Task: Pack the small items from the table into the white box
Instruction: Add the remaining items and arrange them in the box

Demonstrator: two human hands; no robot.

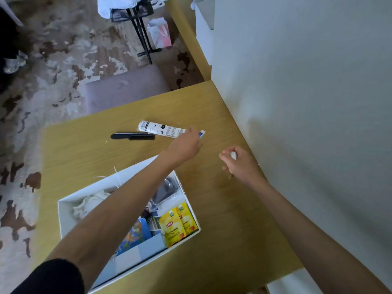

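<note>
White packet (161, 130) stretching leftward from our left hand (186, 144) touching its end, grip unclear, right hand (239, 166) clutching a white object (233, 154).

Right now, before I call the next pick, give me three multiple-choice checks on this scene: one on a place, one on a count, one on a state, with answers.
1. Where does the long black item lie?
A. On the floor
B. On the table, left of the white packet
C. Under the white packet

2. How many yellow tea packets are in the white box?
A. Two
B. One
C. Four

3. The right hand is:
A. Flat on the table
B. Inside the white box
C. Curled round a small white object

Answers: B, it lies on bare wood beside the packet; A, two sit side by side in one corner; C, its fingers wrap the object above the table.
</note>
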